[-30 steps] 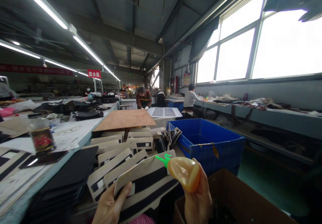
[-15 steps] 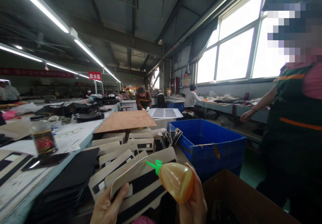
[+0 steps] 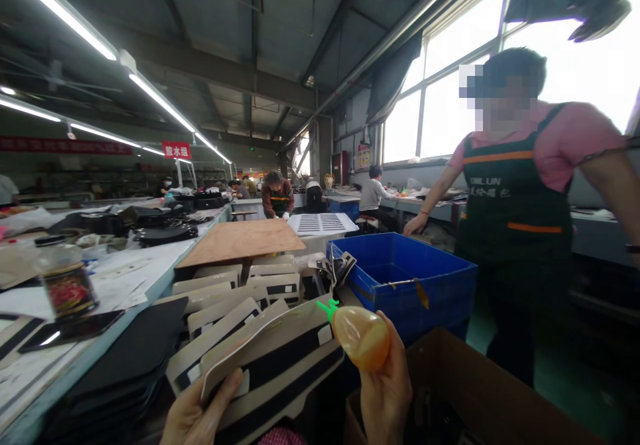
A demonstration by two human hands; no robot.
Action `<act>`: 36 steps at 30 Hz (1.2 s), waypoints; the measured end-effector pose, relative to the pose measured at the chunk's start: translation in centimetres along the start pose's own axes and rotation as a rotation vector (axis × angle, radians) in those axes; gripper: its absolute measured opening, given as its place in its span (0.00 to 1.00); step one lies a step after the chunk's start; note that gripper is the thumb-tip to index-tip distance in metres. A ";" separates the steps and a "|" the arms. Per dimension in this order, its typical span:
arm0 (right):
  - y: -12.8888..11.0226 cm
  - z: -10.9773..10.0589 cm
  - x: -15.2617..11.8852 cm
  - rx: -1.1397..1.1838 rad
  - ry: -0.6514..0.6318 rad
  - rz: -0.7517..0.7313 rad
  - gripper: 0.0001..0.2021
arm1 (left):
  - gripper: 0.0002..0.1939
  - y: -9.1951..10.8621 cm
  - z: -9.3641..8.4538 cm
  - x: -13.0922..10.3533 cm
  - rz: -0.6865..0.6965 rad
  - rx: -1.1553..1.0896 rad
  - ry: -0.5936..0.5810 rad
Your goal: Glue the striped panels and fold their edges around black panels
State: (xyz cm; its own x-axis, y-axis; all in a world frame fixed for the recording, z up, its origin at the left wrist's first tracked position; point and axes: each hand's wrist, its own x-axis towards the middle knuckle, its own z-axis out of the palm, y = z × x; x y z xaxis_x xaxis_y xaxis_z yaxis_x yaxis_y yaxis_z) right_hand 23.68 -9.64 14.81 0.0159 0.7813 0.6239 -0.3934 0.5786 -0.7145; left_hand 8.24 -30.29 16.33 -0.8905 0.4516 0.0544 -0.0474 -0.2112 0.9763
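Observation:
My left hand (image 3: 203,408) grips the lower left corner of a beige panel (image 3: 280,358) with black stripes and small white patches, the thumb on its striped face. In my right hand (image 3: 387,385) is a glue bottle (image 3: 361,338), squeezable and clear, with amber liquid and a green nozzle. The bottle is tilted, its nozzle tip at the panel's upper right edge. Whether the tip touches the panel I cannot tell. Behind the held panel lie several similar beige panels (image 3: 227,328), leaning on one another.
Left of the panels is a stack of black sheets (image 3: 125,358). A phone (image 3: 75,330) and a labelled jar (image 3: 67,285) are on the left table. A blue bin (image 3: 425,285) and a cardboard box (image 3: 480,378) stand to the right. An aproned person (image 3: 515,185) stands beyond them.
My right hand has moved the glue bottle's nozzle rightward along the panel's upper edge. The view has turned slightly right, and the aproned person is now more fully visible.

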 end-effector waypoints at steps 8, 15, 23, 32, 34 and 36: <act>-0.2 0.2 0.2 -0.039 0.008 -0.012 0.28 | 0.17 0.4 0.5 -0.1 0.013 0.013 0.006; -0.3 0.0 0.6 -0.063 0.000 -0.016 0.24 | 0.17 1.4 1.4 -0.7 -0.008 0.012 0.052; -0.1 -0.3 1.4 -0.065 0.029 0.034 0.28 | 0.17 0.7 0.3 0.1 -0.002 -0.015 0.048; -0.8 -0.2 1.2 -0.060 -0.010 -0.020 0.25 | 0.16 2.5 2.4 -1.6 0.035 -0.018 0.132; -0.6 -0.4 1.6 -0.081 0.007 -0.013 0.25 | 0.16 2.1 1.6 -1.0 -0.015 -0.002 0.110; -0.5 -0.6 1.7 -0.088 0.014 -0.005 0.26 | 0.17 1.6 0.6 -0.3 -0.056 0.021 0.108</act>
State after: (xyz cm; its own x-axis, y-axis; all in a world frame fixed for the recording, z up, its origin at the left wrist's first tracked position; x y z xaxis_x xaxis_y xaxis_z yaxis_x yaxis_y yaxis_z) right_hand 24.48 -8.42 16.03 0.0313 0.7811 0.6236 -0.3108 0.6006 -0.7367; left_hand 8.68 -30.22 17.96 -0.9302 0.3664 -0.0221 -0.0902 -0.1697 0.9814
